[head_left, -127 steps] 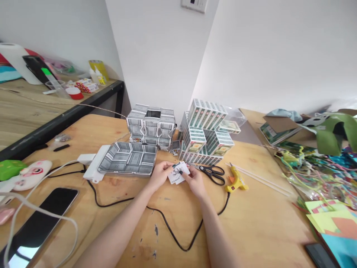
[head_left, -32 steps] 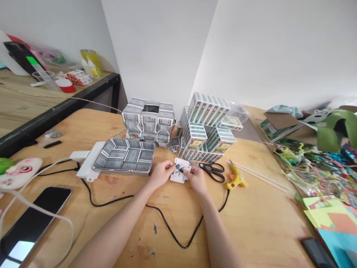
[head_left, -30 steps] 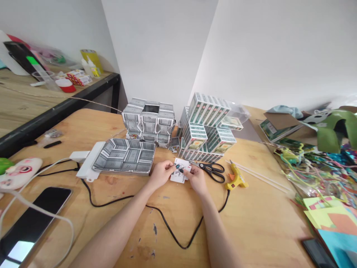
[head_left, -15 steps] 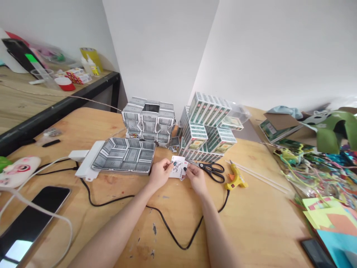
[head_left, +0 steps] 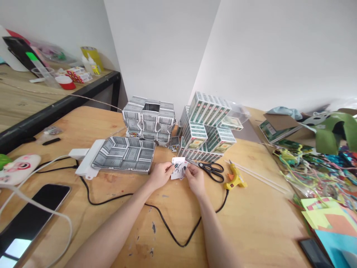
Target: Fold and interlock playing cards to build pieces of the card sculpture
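Note:
Two or more overlapping playing cards (head_left: 177, 169) are pinched between my hands over the wooden table. My left hand (head_left: 162, 174) grips their left edge, and my right hand (head_left: 195, 179) holds the right edge. Just right of my right hand lie black-handled scissors (head_left: 214, 172), blades toward the cards. A yellow glue gun (head_left: 236, 178) rests farther right. Left of my left hand is a shallow tray made of grey-patterned cards (head_left: 125, 154). Behind it stands a blocky structure of the same cards (head_left: 150, 121). Green-and-white card boxes (head_left: 209, 130) are stacked behind my right hand.
A white power strip (head_left: 93, 160) and a phone (head_left: 39, 212) lie at left. A black cable (head_left: 167, 227) loops across the table beneath my forearms. Clear sticks (head_left: 262, 176) lie right of the glue gun. Coloured paper (head_left: 329, 219) and tangled craft scraps (head_left: 312, 167) fill the right side.
The front card has shifted slightly right and tilted, covering more of the card behind it. My hands have stayed nearly in place, fingers still on the cards.

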The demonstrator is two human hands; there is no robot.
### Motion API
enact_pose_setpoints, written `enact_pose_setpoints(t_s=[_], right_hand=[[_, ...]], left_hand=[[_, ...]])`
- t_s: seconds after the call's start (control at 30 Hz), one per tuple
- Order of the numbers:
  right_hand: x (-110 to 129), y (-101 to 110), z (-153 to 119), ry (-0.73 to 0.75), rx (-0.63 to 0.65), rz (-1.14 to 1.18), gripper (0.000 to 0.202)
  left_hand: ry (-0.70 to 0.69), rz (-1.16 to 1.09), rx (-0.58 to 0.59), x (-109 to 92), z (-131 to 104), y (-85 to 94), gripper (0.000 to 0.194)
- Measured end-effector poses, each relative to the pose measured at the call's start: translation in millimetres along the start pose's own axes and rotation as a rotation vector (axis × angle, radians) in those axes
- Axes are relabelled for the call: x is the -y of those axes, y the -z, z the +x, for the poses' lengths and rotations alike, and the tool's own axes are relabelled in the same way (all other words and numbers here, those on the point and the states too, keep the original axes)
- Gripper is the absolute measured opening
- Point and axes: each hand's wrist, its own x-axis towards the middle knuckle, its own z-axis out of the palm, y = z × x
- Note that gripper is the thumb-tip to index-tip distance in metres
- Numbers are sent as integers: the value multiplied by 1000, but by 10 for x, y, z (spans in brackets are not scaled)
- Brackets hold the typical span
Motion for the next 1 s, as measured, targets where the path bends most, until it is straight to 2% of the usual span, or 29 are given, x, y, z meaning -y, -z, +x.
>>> enact_pose_setpoints(t_s=[0.1,0.23,0.37,0.47,0.57,0.73,0.87,1.0], right_hand=[[-42,-28,-29,47,-112,-149,28],[-74,-96,-86,113,-291,-474,29],[-45,-194,-146,75,-452,-709,33],[-19,-213,-151,57,-455,-660,29],[-28,-173,-112,62,-408,-499,26],[-105,-103,-39,99,-333,-278,34],[-134,-86,-36,103,-294,-238,30],[-115,-86,-59,118,-300,-295,31]], left_hand=[[-26,31,-19,-13,-13,-6,37],[-59,62,-12,-46,-60,-55,36],[-114,93,5,-87,-112,-122,33],[-136,149,-10,-103,-125,-136,31],[-102,213,-9,-98,-118,-121,29],[-135,217,-25,-74,-118,-111,30],[-150,245,-38,-65,-135,-114,29],[-180,285,-41,-62,-153,-123,29]])
